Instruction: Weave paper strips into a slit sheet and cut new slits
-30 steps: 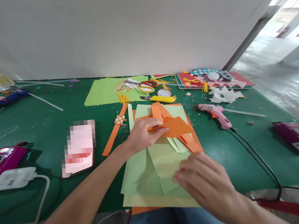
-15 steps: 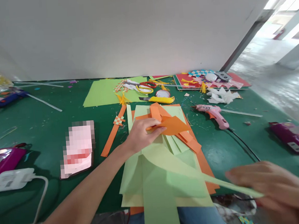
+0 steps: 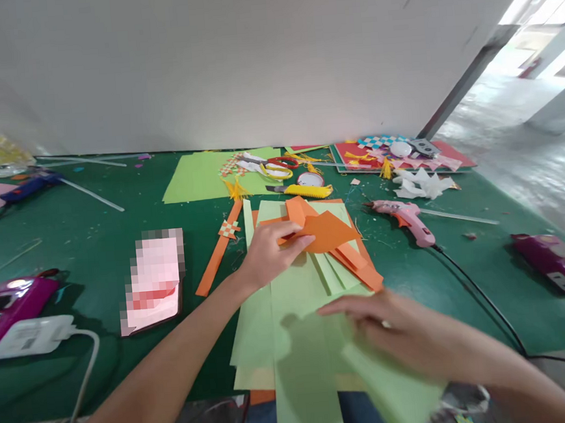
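Pinched between the thumb and fingers of my left hand [image 3: 276, 251] is an orange paper piece [image 3: 330, 230], above a stack of pale green sheets [image 3: 297, 340] and orange strips [image 3: 358, 264]. My right hand [image 3: 382, 321] hovers over the right part of the stack, index finger stretched to the left. Under its palm a blurred pale green strip [image 3: 398, 385] hangs toward the table's front edge; its upper end is hidden by the hand, whose other fingers are curled. An orange bookmark-like strip with a woven square [image 3: 216, 265] lies left of the stack.
A phone [image 3: 155, 280] lies at left, near a purple device [image 3: 20, 304] with a white plug. Behind the stack are scissors [image 3: 279, 166] and a yellow cutter [image 3: 307, 190]. A pink glue gun [image 3: 410, 218] with a black cord and another purple device [image 3: 555, 262] lie right.
My right hand has moved left, from the right edge to over the stack. The pale green strip that stretched across the stack now hangs below it. My left hand still holds the orange piece.
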A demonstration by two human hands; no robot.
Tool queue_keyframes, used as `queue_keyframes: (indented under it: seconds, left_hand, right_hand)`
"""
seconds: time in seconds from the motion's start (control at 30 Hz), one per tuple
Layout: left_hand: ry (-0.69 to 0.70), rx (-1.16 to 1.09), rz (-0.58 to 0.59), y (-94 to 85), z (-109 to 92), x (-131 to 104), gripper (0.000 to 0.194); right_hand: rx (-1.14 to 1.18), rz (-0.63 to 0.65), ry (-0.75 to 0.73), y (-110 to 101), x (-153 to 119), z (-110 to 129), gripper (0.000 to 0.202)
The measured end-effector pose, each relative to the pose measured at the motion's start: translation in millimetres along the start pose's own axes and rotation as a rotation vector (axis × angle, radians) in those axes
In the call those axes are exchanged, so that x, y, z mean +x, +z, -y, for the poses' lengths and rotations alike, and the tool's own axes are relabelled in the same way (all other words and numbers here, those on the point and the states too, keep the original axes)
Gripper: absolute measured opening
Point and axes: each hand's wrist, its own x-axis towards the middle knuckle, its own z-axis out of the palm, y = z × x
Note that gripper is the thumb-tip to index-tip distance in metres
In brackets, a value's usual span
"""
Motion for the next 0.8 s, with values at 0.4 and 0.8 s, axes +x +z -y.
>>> queue_keyframes:
  seconds: [0.4,0.8]
  left_hand:
    - [0.086,-0.038,-0.193,0.1,4,-1,0.017]
    - [0.313,-0.141,-0.007,-9.9,6,-2,0.035]
  right_hand:
    - [-0.577,0.000,-0.057,-17,98,45,0.051]
    - [-0.096,-0.314,-0.177,-80,19,48,0.037]
